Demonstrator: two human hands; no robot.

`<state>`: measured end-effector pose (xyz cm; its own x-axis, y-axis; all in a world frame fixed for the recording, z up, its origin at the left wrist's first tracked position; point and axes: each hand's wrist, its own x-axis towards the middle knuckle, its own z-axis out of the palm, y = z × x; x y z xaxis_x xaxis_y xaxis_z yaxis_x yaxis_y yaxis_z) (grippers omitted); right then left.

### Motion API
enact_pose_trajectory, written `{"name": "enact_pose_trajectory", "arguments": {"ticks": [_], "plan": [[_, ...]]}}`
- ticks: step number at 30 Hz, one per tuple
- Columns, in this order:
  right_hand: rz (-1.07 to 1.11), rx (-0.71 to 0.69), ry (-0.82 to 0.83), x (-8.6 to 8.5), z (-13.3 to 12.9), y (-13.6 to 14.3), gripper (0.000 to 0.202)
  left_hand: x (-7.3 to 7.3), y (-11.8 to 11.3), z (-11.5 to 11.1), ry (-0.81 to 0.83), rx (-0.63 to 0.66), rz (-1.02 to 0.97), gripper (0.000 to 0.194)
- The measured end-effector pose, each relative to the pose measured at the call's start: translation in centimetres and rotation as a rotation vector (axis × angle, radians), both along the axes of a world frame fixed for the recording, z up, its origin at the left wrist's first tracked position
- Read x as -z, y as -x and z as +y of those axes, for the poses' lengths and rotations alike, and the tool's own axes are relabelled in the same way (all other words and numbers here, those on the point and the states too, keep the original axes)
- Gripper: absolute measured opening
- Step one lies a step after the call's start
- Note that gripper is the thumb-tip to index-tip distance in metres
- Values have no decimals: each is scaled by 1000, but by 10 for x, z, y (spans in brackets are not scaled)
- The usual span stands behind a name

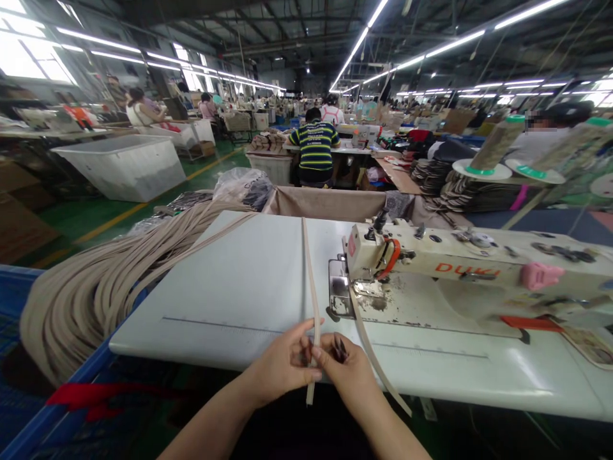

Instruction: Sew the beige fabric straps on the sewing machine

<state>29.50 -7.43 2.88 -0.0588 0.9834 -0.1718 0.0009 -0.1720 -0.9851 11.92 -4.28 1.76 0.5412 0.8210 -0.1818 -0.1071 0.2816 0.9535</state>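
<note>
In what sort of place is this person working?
Most likely a sewing factory: a sewing machine on the table, large thread spools behind it, and a thick bundle of strips at the left.

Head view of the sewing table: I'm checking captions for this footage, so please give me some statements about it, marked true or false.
1. The left hand and the right hand hold one long, narrow beige fabric strip. True.
2. A small dark tool is in the left hand. False: it is in the right hand.
3. A white sewing machine with orange lettering stands to the right of the held strip. True.
4. A thick bundle of beige strips lies to the right of the machine. False: it lies to the left of the smooth white tabletop.
5. A second narrow beige strip runs from the machine past the tabletop's near edge. True.
</note>
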Motion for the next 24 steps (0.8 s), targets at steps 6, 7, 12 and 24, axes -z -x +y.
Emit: {"name": "enact_pose_trajectory", "arguments": {"ticks": [6,7,12,24], "plan": [[-75,-163,94,-2,-24,-23,45,-11,-16,31,137,-92,-259,49],[-78,-170,121,-1,-29,-25,47,-11,-20,39,154,-126,-297,49],[-86,-134,219,8,-48,-36,53,-9,-39,79,195,-236,-364,51],[-144,-59,309,23,-61,-45,37,-2,-50,92,133,-157,-397,60]]}}
